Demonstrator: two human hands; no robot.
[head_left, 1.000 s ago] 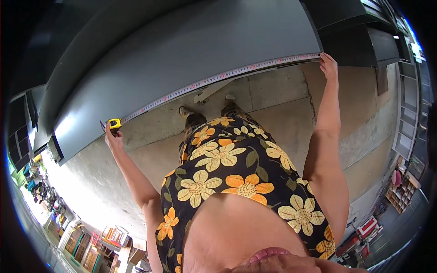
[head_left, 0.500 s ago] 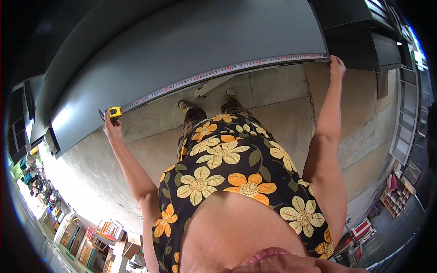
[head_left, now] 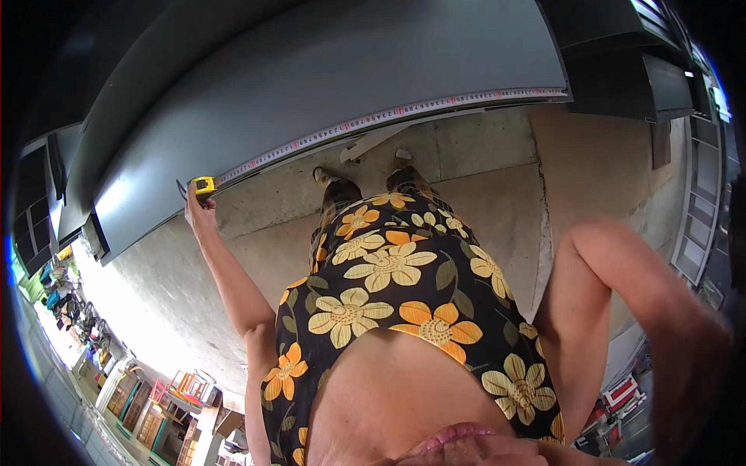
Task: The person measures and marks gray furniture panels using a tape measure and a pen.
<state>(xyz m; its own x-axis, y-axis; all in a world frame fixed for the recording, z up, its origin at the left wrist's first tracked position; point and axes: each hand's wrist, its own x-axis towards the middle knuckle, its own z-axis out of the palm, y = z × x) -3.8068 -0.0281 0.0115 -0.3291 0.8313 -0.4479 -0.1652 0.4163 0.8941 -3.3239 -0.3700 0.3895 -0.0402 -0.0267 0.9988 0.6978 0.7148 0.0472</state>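
Note:
My left hand [head_left: 200, 213] grips a yellow tape measure [head_left: 204, 186] at the near-left edge of a large dark grey panel [head_left: 365, 58]. From its case the white blade [head_left: 347, 126] is drawn out along the panel's near edge, reaching the right-hand corner. At that corner no hand touches the blade's end. My right arm is bent at the elbow, and my right hand [head_left: 688, 380] is a dark, blurred shape at the lower right, close to the camera. Its fingers cannot be made out.
Black box-like units [head_left: 606, 74] stand beyond the panel's right end. A light strip [head_left: 377, 144] lies on the concrete floor [head_left: 482, 151] by my feet. Grey shelving [head_left: 703, 182] stands at the far right. Clutter [head_left: 74, 318] and stacked chairs [head_left: 193, 387] are at the lower left.
My right hand has left the panel's right corner and swung back towards the lower right. The left hand still holds the tape measure, and the blade stays stretched along the edge.

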